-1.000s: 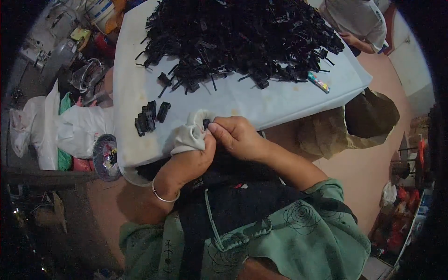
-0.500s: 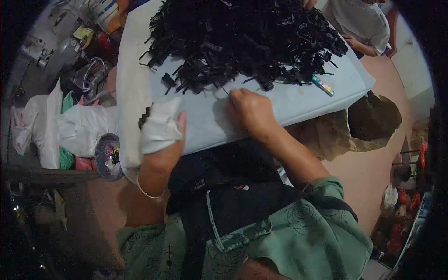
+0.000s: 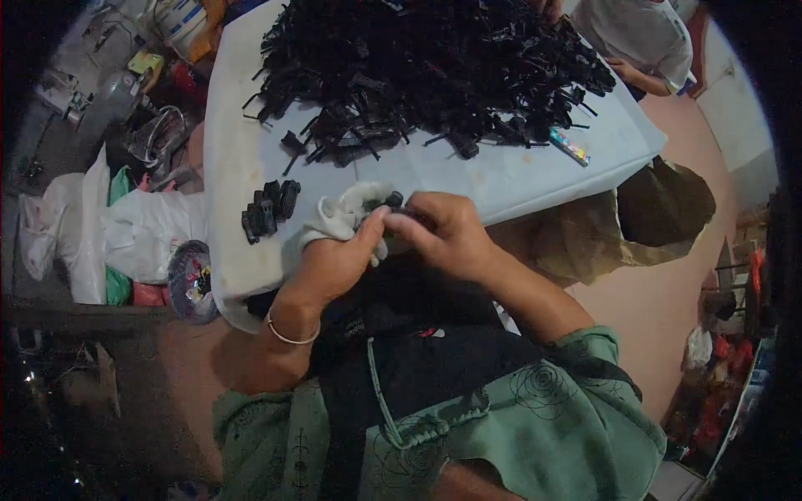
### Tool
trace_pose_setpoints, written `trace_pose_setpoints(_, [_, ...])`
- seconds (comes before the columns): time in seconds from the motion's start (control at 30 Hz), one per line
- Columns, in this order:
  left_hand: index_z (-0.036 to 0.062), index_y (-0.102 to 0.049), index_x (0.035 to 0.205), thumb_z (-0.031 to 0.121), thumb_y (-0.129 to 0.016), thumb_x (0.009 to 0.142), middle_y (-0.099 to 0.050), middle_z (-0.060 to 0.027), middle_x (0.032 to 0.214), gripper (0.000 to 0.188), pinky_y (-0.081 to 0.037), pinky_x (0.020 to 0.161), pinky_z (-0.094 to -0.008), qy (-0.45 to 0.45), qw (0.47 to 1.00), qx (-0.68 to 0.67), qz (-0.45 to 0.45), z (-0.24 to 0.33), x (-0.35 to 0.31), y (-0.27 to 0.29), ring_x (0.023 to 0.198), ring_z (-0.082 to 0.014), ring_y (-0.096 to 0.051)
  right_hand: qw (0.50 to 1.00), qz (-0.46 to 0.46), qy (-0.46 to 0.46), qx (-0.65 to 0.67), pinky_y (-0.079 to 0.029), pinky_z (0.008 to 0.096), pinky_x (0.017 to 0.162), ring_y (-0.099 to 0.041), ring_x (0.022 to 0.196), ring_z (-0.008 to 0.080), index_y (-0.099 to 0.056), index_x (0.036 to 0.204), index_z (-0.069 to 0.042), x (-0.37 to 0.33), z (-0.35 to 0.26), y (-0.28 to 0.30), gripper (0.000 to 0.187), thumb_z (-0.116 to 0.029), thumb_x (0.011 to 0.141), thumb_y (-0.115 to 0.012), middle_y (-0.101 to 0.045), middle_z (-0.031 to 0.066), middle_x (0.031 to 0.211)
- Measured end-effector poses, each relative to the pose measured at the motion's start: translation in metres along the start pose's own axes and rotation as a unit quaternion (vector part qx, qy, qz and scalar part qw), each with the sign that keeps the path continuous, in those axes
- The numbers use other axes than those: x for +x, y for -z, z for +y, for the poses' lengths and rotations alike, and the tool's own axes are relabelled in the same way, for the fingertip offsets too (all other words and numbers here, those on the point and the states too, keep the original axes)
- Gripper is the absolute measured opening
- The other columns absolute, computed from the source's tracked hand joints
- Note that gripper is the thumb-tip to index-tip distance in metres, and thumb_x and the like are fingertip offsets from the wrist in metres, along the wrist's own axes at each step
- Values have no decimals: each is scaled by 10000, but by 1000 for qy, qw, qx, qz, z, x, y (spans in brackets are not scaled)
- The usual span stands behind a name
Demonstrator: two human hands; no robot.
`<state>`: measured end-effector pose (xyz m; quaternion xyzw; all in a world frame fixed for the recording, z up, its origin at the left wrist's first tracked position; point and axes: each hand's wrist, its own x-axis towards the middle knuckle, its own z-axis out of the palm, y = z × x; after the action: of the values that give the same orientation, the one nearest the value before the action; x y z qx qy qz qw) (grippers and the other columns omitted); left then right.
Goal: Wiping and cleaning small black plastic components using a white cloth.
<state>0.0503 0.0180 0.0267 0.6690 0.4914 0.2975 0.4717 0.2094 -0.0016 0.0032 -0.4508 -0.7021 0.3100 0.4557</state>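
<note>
Near the front edge of the white-covered table (image 3: 317,179), my two hands meet around a small black plastic piece (image 3: 393,200). My left hand (image 3: 338,259), with a white cloth or glove (image 3: 338,213) over its fingers, closes on one end. The fingers of my right hand (image 3: 455,230) pinch the other end; much of the piece is hidden between them. To the left of my left hand, several black pieces (image 3: 269,209) stand side by side in a small group. A large heap of similar black pieces with thin strips (image 3: 418,79) covers the far part of the table.
A colourful narrow packet (image 3: 570,148) lies by the heap's right edge. Another person (image 3: 635,37) stands at the far right. An open brown sack (image 3: 576,238) is beside the table. White bags (image 3: 159,225) and a bowl of small items (image 3: 192,280) sit to the left.
My right hand has come back from the heap's near edge to my left hand. My left hand has moved right, uncovering the small group of black pieces.
</note>
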Motion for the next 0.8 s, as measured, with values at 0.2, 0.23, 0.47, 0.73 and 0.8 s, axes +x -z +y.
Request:
trace_pose_setpoints(0.2, [45, -495, 1071, 131, -518, 850, -555, 9, 781, 238, -416, 521, -202, 43, 996, -64, -53, 4, -9, 2, 623, -49, -497, 981, -40, -111, 152, -366, 299, 470, -415, 499, 114, -538, 706, 12, 7, 15, -5, 275, -231, 836, -557, -489, 92, 542])
trace_pose_setpoints(0.23, [44, -502, 1060, 114, -523, 838, -567, -14, 792, 234, -428, 532, -218, 25, 997, -66, -21, 4, -9, 0, 620, -80, -515, 990, -42, -55, 123, -368, 310, 474, -415, 491, 146, -527, 712, 13, 6, 13, -5, 270, -220, 849, -534, -484, 113, 544])
trace_pose_setpoints(0.47, [9, -551, 967, 85, -549, 750, -586, -166, 892, 230, -462, 665, -334, -368, 840, 382, 116, -18, -10, -4, 746, -306, -574, 985, -51, -106, 129, -376, 237, 555, -409, 617, 61, -512, 748, 9, -3, 14, -18, 281, -203, 914, -430, -467, -4, 619])
trace_pose_setpoints(0.73, [19, -527, 989, 111, -551, 772, -578, -123, 848, 236, -449, 717, -306, -190, 956, 191, 113, -25, -10, -11, 794, -251, -573, 959, -47, -160, 229, -386, 231, 560, -424, 631, 55, -541, 792, -8, -4, 16, -30, 265, -218, 913, -433, -504, -17, 684])
trace_pose_setpoints(0.8, [18, -511, 1013, 119, -547, 792, -574, -104, 851, 246, -443, 729, -290, -105, 991, 37, 76, -16, -7, -5, 805, -224, -569, 965, -56, -138, 216, -392, 238, 563, -437, 634, 59, -549, 814, -4, 1, 7, -17, 250, -213, 906, -448, -518, -6, 691])
